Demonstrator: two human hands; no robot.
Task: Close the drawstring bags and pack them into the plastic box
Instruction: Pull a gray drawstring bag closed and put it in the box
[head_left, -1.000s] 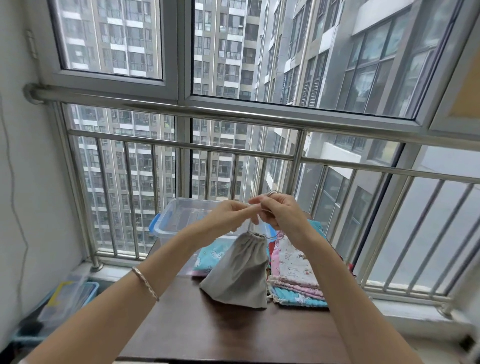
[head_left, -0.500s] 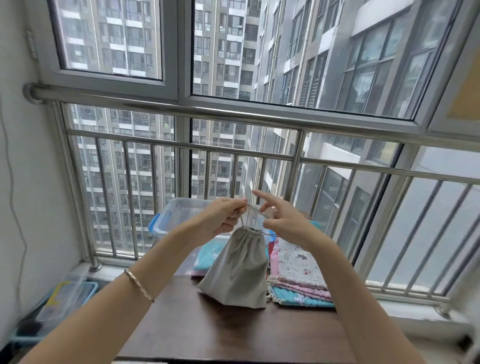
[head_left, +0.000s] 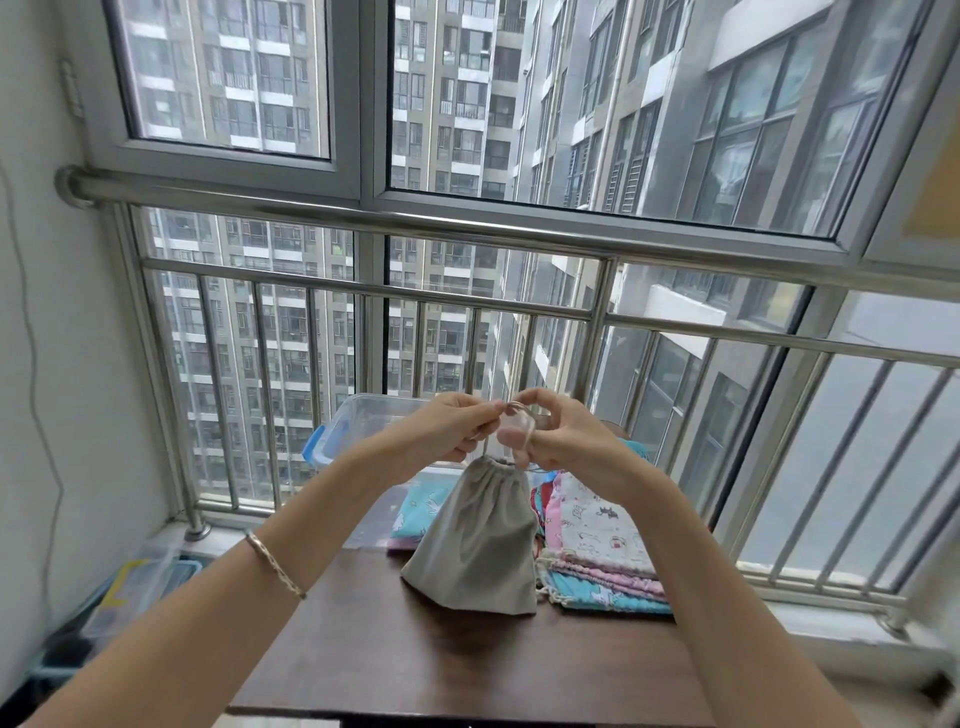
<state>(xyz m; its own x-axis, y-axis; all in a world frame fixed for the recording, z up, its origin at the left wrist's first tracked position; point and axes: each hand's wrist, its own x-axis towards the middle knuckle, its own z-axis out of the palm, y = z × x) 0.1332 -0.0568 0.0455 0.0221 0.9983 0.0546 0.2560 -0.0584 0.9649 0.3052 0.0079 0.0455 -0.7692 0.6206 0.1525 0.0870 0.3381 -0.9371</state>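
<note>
A grey drawstring bag (head_left: 475, 540) hangs above the dark wooden table (head_left: 426, 665), its mouth gathered tight. My left hand (head_left: 449, 428) and my right hand (head_left: 558, 434) meet just above it, each pinching the bag's cord (head_left: 511, 408). Behind my hands stands the clear plastic box (head_left: 358, 421) with blue clips. A stack of patterned drawstring bags (head_left: 602, 551) lies flat to the right of the grey bag. A turquoise patterned bag (head_left: 423, 506) lies behind it on the left.
A steel window railing (head_left: 467, 306) runs right behind the table. On the floor at the left stands a blue crate with clear plastic containers (head_left: 135, 587). The near part of the table is bare wood.
My hands separated half a second ago, drawing the cord out sideways, and have come back together above the bag. The bag's mouth stays gathered.
</note>
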